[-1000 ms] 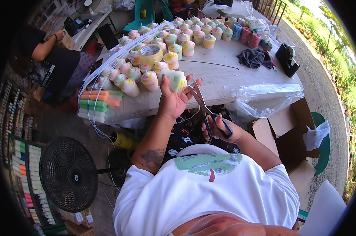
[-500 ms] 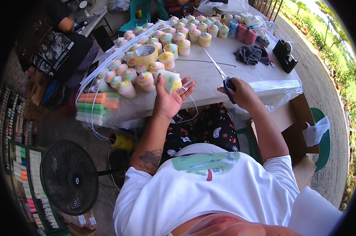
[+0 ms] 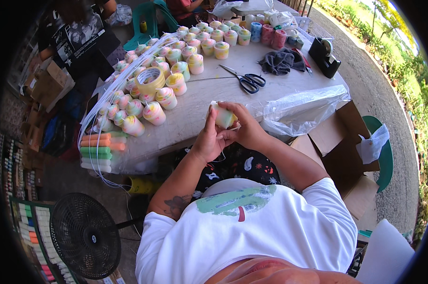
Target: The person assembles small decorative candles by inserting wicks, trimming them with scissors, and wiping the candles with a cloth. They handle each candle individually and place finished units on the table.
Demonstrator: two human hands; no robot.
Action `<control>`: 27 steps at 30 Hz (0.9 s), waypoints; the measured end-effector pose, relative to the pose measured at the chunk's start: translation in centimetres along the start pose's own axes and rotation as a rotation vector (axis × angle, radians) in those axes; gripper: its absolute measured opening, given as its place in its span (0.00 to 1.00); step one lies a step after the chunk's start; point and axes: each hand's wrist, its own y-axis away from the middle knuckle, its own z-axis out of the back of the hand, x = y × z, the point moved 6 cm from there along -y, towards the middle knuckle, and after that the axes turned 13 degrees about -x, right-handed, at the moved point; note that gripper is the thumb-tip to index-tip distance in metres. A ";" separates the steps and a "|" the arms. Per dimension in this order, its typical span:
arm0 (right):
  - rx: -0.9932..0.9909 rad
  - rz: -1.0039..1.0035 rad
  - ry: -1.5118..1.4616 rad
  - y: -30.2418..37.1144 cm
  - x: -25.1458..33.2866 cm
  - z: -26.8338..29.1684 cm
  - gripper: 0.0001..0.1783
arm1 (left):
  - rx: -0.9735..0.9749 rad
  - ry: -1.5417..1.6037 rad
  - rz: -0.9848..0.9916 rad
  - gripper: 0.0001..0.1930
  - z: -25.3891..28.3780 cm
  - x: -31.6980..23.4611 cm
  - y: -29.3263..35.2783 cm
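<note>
A pastel cup-shaped candle [image 3: 224, 117], tilted, is held between both hands above the near table edge. My left hand [image 3: 206, 141] grips it from the left side, fingers closed against it. My right hand [image 3: 247, 127] wraps its far and right side, the thumb near its lower end. A thin white string [image 3: 219, 159] hangs below the hands over my lap. Black-handled scissors [image 3: 248, 81] lie on the table beyond my hands, blades slightly parted. Many similar swirl-topped candles [image 3: 176, 84] stand in rows to the left, with a tape roll [image 3: 150, 81] resting among them.
Long white strings [image 3: 99, 90] drape across the candles and off the left edge. Orange, green and white sticks [image 3: 96, 152] lie at the near left corner. A dark cloth [image 3: 281, 61], tape dispenser [image 3: 324, 57] and clear plastic [image 3: 304, 110] are on the right. Below stand a carton [image 3: 351, 137] and fan [image 3: 85, 235].
My right hand has let go of the scissors, now lying on the table, and has joined my left hand on the candle. The view has shifted slightly.
</note>
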 end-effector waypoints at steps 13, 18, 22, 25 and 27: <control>-0.170 -0.322 0.910 -19.7 -18.0 12.5 0.40 | 0.138 -0.403 -0.103 0.21 2.0 -2.8 7.6; -0.120 0.096 0.563 -13.1 -4.7 3.8 0.41 | 0.154 -0.266 -0.202 0.24 2.5 -5.7 11.1; 0.877 -0.479 -0.234 1.0 2.6 -2.2 0.32 | 0.286 -0.167 -0.291 0.23 -0.1 -7.6 10.4; 0.944 -0.635 -0.111 3.8 0.9 -2.3 0.11 | 0.305 -0.138 -0.405 0.21 -0.6 -10.8 10.7; 0.918 -0.510 0.035 1.9 0.1 0.4 0.10 | 0.227 -0.123 -0.571 0.19 1.1 -14.2 12.3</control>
